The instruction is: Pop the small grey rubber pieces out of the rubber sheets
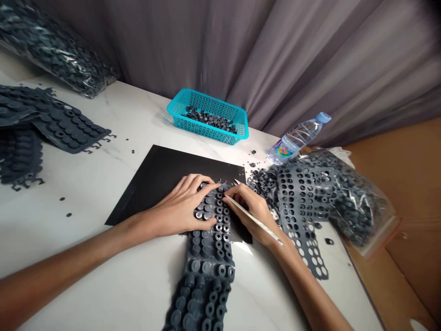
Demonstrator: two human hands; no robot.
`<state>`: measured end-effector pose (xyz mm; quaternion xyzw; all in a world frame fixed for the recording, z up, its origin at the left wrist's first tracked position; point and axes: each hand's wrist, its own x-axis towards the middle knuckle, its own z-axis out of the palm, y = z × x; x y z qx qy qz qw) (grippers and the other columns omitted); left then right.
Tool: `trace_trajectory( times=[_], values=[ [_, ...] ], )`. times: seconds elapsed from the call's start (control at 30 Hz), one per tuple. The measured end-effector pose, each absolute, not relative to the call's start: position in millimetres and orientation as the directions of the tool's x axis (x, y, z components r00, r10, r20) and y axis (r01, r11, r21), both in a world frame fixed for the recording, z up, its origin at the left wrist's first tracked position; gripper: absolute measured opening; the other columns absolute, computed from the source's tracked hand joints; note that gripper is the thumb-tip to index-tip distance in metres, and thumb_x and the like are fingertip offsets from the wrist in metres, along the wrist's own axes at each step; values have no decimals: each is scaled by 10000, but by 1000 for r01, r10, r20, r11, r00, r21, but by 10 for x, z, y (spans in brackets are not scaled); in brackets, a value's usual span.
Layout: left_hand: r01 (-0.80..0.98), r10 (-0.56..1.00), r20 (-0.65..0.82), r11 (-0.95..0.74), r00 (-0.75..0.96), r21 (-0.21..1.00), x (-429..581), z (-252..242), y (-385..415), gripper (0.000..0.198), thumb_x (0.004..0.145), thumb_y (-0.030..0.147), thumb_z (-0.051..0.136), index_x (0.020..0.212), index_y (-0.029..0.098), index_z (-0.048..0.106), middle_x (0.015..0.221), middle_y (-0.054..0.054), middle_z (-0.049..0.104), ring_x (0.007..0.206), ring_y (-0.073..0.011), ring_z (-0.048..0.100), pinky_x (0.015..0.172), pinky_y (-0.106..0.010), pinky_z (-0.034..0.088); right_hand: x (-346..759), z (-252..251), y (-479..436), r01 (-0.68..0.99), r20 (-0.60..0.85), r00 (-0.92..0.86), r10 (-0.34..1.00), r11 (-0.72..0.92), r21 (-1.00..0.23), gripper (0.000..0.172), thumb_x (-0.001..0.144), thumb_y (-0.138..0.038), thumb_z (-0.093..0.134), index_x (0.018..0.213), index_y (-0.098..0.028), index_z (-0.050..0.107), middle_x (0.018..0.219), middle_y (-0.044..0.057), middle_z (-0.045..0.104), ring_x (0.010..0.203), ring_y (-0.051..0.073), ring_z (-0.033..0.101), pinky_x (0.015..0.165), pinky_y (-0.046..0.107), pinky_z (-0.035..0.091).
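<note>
A long dark grey rubber sheet (206, 250) with rows of round ring-shaped parts runs from the near table edge up onto a black mat (165, 172). My left hand (186, 204) lies across its upper part, thumb and fingers spread and pressing on it. At the sheet's right edge, my right hand (253, 209) is closed around a slim white stick-like tool (257, 220), whose rear end points toward me. The tool's working end is largely hidden by my fingers near the rings. A small pointed metallic tip shows just above my right fingers.
A turquoise basket (208, 135) of small dark parts stands at the back. To the right are a water bottle (292, 140), a punched-out sheet (292, 197), loose parts and a filled plastic bag (358, 207). More rubber sheets (69, 126) and another full bag (58, 50) lie left.
</note>
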<state>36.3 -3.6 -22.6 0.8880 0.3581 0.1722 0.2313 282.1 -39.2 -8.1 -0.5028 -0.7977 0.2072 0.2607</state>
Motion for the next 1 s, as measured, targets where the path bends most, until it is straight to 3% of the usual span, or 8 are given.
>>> trace_trajectory(
  times=[0.3,0.47,0.63,0.8,0.9,1.0],
  values=[
    [552,711,153,-647,687,526,367,-244,-30,727,845,475,674,1494,264,423,1423,-89,455,1334,-310,403,1155,-498,395,2802,-76,-382,723,222,-370,902,429,-542,184,1076,-381,523,1128,-238,626,945,32,612,817,178,576,775,293,478],
    [554,708,153,-651,689,518,369,-242,-35,716,846,470,671,1485,252,433,1414,-87,458,1329,-300,406,1158,-486,393,2769,-86,-372,773,244,-413,878,479,-416,273,1094,-355,480,1301,-228,605,1013,66,631,878,195,627,798,304,514],
    [553,705,161,-659,691,509,367,-243,-35,721,844,467,673,1488,248,434,1419,-89,459,1325,-302,410,1156,-488,394,2749,-154,-351,812,292,-451,844,523,-260,256,1101,-324,459,1277,-213,608,1074,89,659,950,221,666,836,327,526],
    [546,695,148,-662,704,513,364,-239,-30,727,857,471,665,1509,267,417,1446,-83,451,1352,-304,398,1167,-485,379,2720,-218,-338,837,366,-445,817,525,-156,268,1112,-356,424,1225,-201,610,1008,75,669,881,215,673,777,317,508],
    [541,689,143,-666,711,514,364,-231,-35,730,877,467,649,1535,287,391,1465,-78,445,1374,-301,386,1173,-481,372,2695,-231,-350,899,385,-324,864,408,-158,291,1115,-377,400,1220,-194,601,1044,83,672,882,222,673,779,328,494],
    [539,682,140,-672,718,508,361,-225,-40,731,892,470,643,1550,296,377,1482,-76,437,1398,-298,369,1185,-483,356,2741,-228,-354,973,418,-19,908,113,-200,319,1113,-372,370,1229,-172,589,1119,109,666,889,243,677,744,347,481]
  ],
)
